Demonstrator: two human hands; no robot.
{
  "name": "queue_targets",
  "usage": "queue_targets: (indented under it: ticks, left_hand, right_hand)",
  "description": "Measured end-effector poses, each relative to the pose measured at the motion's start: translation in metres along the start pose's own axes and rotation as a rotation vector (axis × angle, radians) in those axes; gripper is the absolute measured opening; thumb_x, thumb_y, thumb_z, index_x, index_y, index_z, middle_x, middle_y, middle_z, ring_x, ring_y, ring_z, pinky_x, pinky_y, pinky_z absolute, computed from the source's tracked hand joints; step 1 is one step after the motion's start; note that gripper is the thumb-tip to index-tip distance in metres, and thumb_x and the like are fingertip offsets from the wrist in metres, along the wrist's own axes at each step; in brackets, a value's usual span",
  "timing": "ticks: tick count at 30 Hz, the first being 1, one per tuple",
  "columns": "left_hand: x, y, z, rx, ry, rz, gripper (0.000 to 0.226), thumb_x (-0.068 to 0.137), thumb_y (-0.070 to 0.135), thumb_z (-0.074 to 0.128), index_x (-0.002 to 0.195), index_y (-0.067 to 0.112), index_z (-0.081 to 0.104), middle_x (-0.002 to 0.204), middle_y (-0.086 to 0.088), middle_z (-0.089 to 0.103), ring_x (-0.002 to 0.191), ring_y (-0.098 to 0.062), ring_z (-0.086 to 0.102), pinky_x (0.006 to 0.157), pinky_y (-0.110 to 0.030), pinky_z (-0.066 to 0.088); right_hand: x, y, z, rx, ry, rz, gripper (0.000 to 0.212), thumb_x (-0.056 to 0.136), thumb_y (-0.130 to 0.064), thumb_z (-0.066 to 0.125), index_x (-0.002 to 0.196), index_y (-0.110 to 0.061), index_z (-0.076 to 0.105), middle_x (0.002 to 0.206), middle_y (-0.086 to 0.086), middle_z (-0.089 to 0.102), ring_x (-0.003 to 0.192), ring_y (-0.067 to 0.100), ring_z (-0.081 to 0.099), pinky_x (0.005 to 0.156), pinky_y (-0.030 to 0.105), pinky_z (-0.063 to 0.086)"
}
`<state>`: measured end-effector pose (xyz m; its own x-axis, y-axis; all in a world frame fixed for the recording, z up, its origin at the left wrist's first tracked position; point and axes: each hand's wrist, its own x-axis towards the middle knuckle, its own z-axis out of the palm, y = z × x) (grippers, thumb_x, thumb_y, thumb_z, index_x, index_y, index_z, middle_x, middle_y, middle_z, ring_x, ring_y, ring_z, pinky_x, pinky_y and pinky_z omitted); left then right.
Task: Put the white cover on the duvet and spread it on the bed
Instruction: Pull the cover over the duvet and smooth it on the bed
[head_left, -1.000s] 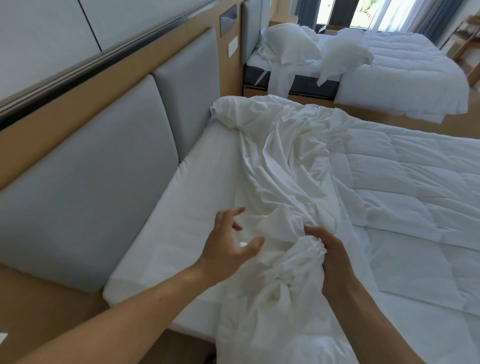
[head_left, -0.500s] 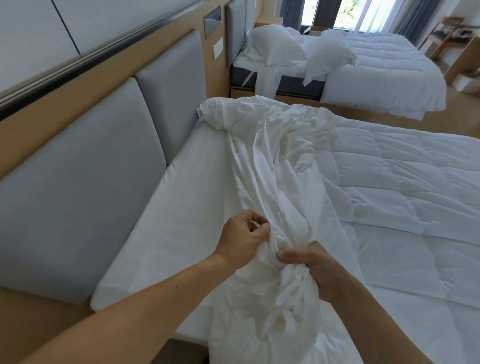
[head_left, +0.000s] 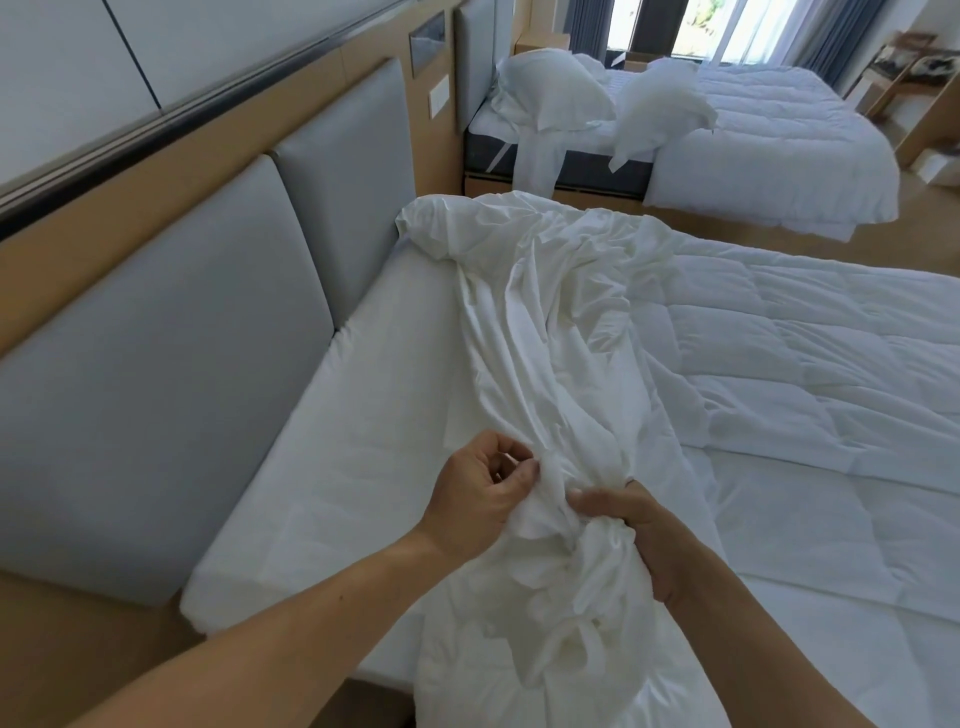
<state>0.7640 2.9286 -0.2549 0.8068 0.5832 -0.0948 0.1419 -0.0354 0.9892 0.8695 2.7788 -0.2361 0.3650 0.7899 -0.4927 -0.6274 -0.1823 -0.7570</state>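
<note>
Far left: grey padded headboard panels (head_left: 156, 364) run along the head edge of the bed (head_left: 353, 441), touching the mattress.

Next to them: a bare strip of white fitted sheet, wide at the near edge and narrowing toward the far head corner. Nothing lies on it.

Centre: the crumpled white fabric cover (head_left: 545, 332) lies in a long ridge from the far head corner down to the near edge, where its bunched end hangs over the side.

Left hand (head_left: 483, 493): fingers curled, thumb and forefinger pinching a fold of the cover at the ridge's left flank.

Right hand (head_left: 639, 530): closed around the bunched fabric, just beside the left hand, nearly touching it. Both hands sit near the bed's near edge.

Right of the cover: the quilted white duvet (head_left: 805, 374) lies flat across the rest of the bed. The cover overlaps its left edge; the duvet is not inside the cover here.

Beyond the far edge: a strip of wooden floor (head_left: 831, 244), then a second bed (head_left: 753, 156) with white pillows (head_left: 545, 98) at its head end.
</note>
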Motion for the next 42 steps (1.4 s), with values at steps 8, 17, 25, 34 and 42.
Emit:
queue_targets:
  ticks: [8, 17, 25, 34, 42]
  left_hand:
    - [-0.005, -0.003, 0.011, -0.033, 0.037, -0.007, 0.010, 0.090, 0.017, 0.072, 0.086, 0.014, 0.063, 0.067, 0.005, 0.059, 0.063, -0.010, 0.056, 0.062, -0.030, 0.051]
    - [-0.018, -0.017, 0.001, -0.204, -0.137, 0.025, 0.031, 0.079, 0.014, 0.071, 0.105, 0.028, 0.061, 0.080, -0.006, 0.066, 0.074, -0.025, 0.066, 0.075, -0.030, 0.056]
    - [-0.013, -0.010, 0.016, 0.169, 0.059, 0.603, 0.028, 0.090, 0.013, 0.062, 0.114, 0.027, 0.060, 0.089, 0.010, 0.066, 0.085, -0.003, 0.064, 0.080, -0.011, 0.048]
    - [-0.009, -0.027, 0.026, 0.339, -0.234, 0.268, 0.016, 0.084, 0.017, 0.058, 0.085, 0.008, 0.073, 0.089, 0.003, 0.064, 0.073, 0.000, 0.059, 0.071, -0.014, 0.046]
    - [-0.009, 0.001, 0.027, -0.230, -0.605, -0.517, 0.056, 0.100, 0.050, 0.034, 0.128, 0.010, 0.062, 0.114, -0.005, 0.070, 0.101, -0.016, 0.066, 0.090, -0.030, 0.055]
  right_hand:
    - [0.000, -0.006, -0.001, -0.087, -0.081, 0.073, 0.037, 0.072, 0.007, 0.071, 0.110, 0.004, 0.072, 0.111, 0.030, 0.067, 0.096, 0.042, 0.069, 0.078, 0.047, 0.059]
    - [-0.001, 0.009, -0.020, 0.042, 0.211, -0.049, 0.039, 0.064, -0.006, 0.071, 0.099, 0.011, 0.072, 0.096, 0.028, 0.067, 0.080, 0.037, 0.069, 0.068, 0.041, 0.059]
    - [-0.001, 0.016, -0.008, 0.064, 0.390, -0.091, 0.032, 0.076, -0.001, 0.066, 0.102, 0.018, 0.066, 0.092, 0.027, 0.064, 0.081, 0.038, 0.066, 0.071, 0.042, 0.056]
    - [-0.008, 0.020, 0.010, -0.129, 0.631, -0.169, 0.021, 0.069, 0.005, 0.076, 0.090, 0.004, 0.073, 0.084, 0.017, 0.075, 0.074, 0.029, 0.074, 0.059, 0.031, 0.058]
    - [-0.003, 0.027, 0.023, -0.772, 0.724, -0.083, 0.052, 0.085, -0.038, 0.069, 0.119, -0.016, 0.035, 0.090, -0.009, 0.058, 0.082, 0.014, 0.061, 0.079, 0.038, 0.053]
